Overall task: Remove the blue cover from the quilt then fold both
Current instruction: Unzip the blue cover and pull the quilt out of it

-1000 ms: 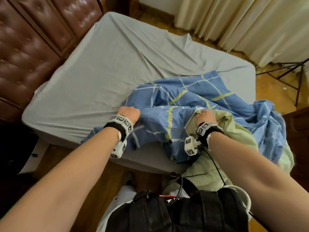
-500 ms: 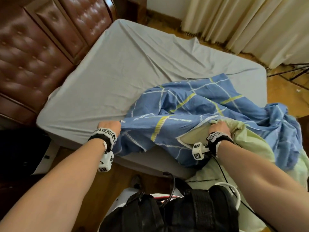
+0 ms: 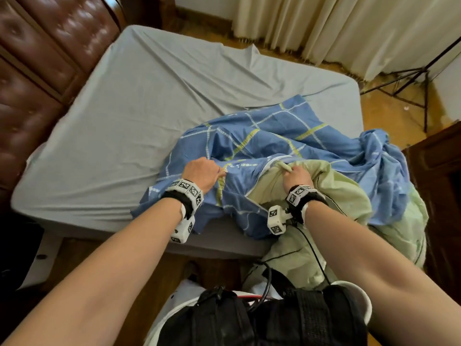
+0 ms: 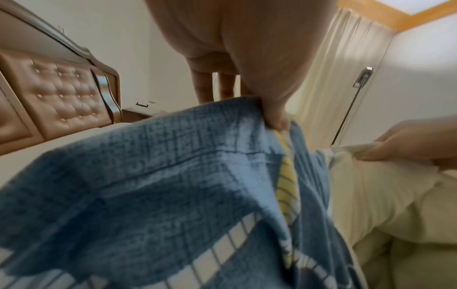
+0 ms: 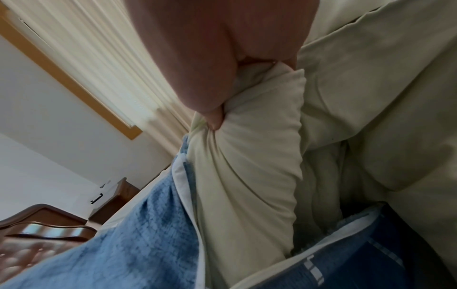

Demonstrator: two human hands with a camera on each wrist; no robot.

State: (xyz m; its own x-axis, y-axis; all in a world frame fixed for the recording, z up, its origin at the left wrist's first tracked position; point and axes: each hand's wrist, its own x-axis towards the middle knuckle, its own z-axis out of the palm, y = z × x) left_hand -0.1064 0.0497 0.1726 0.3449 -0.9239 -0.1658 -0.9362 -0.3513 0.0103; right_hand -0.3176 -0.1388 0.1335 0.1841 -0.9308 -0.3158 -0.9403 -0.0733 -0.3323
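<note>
- Head view first: the person stands at the foot edge of a bed with a grey sheet, both bare arms stretched over it.
- Left hand has a bunch of the blue cover pinched up, fingers curled tight around the fabric near a yellow stripe. From the left wrist view you can see the thumb clamping the cloth edge.
- Right hand grips a fistful of the pale green quilt, right where it pokes out of the cover's opening. Right wrist view shows the fingers wrapped hard round a wad of it, thumb tip pressed in.
- The two hands are close together, just beside each other.
- Cover is a crumpled heap on the near right part of the bed, checked with white and yellow lines; part hangs over the edge.
- Quilt spills off the bed's right corner toward the floor.
- Brown padded headboard on the left, cream curtains at the far side, a dark tripod near them.
</note>
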